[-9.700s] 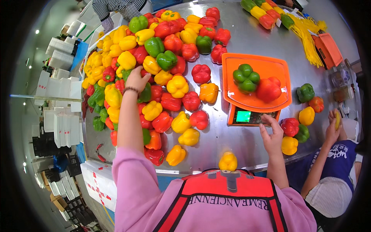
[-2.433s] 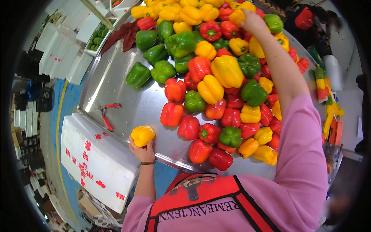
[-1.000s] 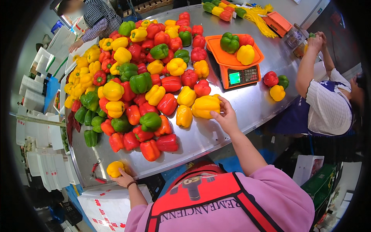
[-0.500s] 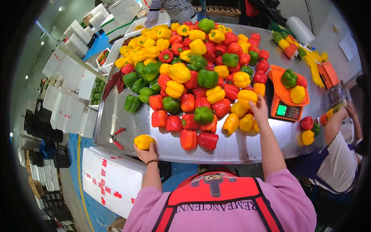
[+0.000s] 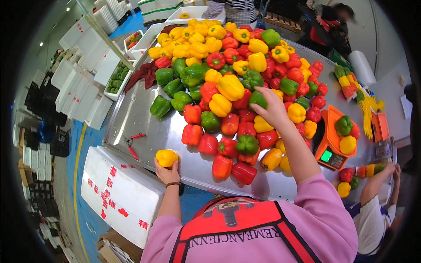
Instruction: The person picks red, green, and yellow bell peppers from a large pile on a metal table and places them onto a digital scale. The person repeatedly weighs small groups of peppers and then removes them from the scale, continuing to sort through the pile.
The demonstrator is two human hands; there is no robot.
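My left hand (image 5: 168,173) holds a yellow bell pepper (image 5: 167,157) at the near edge of the steel table (image 5: 151,136). Over the middle of a large heap, my right hand (image 5: 272,108) has its fingers curled round a green bell pepper (image 5: 258,100); the palm side is hidden. Beside that hand lie a big yellow pepper (image 5: 230,87) and another green pepper (image 5: 252,80). Red peppers such as this front one (image 5: 244,173) lie along the near side of the heap.
Red-handled pliers (image 5: 133,144) lie left on the table. An orange scale (image 5: 335,140) with peppers on it stands at right. A white foam box (image 5: 120,193) sits below the left edge. A co-worker's hands (image 5: 390,170) hold a row of peppers at right; other people stand behind the table.
My right hand has left a yellow pepper on the right side of the heap and moved left and away to the green one. My left hand still holds its yellow pepper. The view has shifted.
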